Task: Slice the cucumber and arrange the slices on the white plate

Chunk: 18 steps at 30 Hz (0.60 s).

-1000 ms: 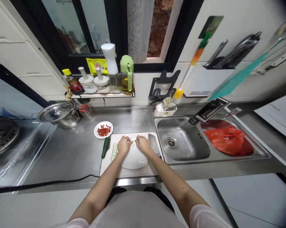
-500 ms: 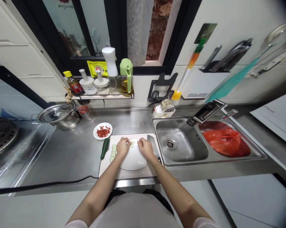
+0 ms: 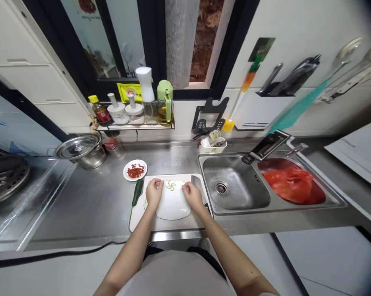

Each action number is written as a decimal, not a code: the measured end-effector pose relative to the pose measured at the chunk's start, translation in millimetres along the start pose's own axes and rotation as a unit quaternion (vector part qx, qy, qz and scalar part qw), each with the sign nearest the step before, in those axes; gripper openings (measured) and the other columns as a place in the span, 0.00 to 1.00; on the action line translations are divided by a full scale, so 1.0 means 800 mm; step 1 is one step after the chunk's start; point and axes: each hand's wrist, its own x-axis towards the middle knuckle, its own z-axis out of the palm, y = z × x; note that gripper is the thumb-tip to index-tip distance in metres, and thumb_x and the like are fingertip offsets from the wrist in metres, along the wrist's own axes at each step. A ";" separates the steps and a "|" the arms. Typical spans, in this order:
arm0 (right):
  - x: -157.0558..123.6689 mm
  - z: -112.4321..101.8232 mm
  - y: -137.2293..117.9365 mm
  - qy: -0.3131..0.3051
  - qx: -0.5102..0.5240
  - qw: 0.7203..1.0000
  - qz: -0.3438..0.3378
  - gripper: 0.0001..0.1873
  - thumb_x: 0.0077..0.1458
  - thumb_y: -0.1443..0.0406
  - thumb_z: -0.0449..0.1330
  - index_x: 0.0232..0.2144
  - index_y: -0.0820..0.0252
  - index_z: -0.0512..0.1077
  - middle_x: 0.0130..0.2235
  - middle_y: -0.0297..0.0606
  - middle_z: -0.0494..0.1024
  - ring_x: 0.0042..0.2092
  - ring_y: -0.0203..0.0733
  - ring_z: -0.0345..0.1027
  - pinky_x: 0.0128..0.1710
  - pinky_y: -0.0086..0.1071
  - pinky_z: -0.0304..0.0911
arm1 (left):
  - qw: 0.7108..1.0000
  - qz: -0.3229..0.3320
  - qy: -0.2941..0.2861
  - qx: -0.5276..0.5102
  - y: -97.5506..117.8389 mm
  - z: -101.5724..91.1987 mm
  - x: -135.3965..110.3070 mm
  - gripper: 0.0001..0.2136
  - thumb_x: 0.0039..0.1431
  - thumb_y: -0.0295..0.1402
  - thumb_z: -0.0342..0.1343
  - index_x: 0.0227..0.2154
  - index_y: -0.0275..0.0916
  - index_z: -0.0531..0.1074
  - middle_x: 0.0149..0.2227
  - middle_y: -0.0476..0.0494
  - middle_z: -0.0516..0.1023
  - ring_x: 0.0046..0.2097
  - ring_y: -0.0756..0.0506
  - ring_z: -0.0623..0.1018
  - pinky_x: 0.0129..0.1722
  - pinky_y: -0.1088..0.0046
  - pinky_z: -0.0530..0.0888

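A white squarish plate [image 3: 173, 205] rests on a pale cutting board [image 3: 142, 220]. Near its far edge, thin cucumber pieces [image 3: 170, 186] form a small pinwheel. My left hand [image 3: 154, 192] is closed in a pinch by the plate's upper left edge, above the cucumber slices [image 3: 145, 204], most of which it hides. By the upper right edge my right hand [image 3: 192, 195] is also closed, thumb against fingers. What either pinch holds, if anything, is too small to make out. A knife [image 3: 206, 206] lies at the board's right side, partly behind my right arm.
A dark green cucumber [image 3: 137, 192] lies along the board's left side. Beyond it is a small white plate [image 3: 125, 172] of red berries. To the right is a steel sink [image 3: 235, 205] with a red bag [image 3: 288, 185]. A lidded pot [image 3: 89, 158] stands back left.
My left hand has moved left, off the middle of the plate to its left edge, uncovering the cucumber pinwheel. My right hand has shifted slightly right.
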 end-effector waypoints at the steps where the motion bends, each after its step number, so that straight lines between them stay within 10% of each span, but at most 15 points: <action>1: -0.002 -0.001 0.000 0.002 0.005 1.000 -0.003 0.15 0.59 0.57 0.47 0.30 0.57 0.69 0.25 0.32 0.69 0.29 0.37 0.64 0.29 0.27 0.53 | 1.000 -0.005 0.008 -0.020 -0.005 -0.004 -0.004 0.10 0.56 0.41 0.53 0.34 0.41 0.73 0.33 0.48 0.75 0.33 0.49 0.73 0.36 0.75 0.67; 18: -0.030 -0.029 0.010 0.052 0.057 0.997 -0.004 0.17 0.57 0.54 0.48 0.30 0.58 0.70 0.25 0.34 0.73 0.28 0.38 0.65 0.30 0.28 0.55 | 0.993 -0.053 -0.024 0.101 -0.105 -0.097 -0.068 0.10 0.56 0.39 0.51 0.36 0.41 0.73 0.30 0.47 0.77 0.32 0.46 0.75 0.32 0.74 0.65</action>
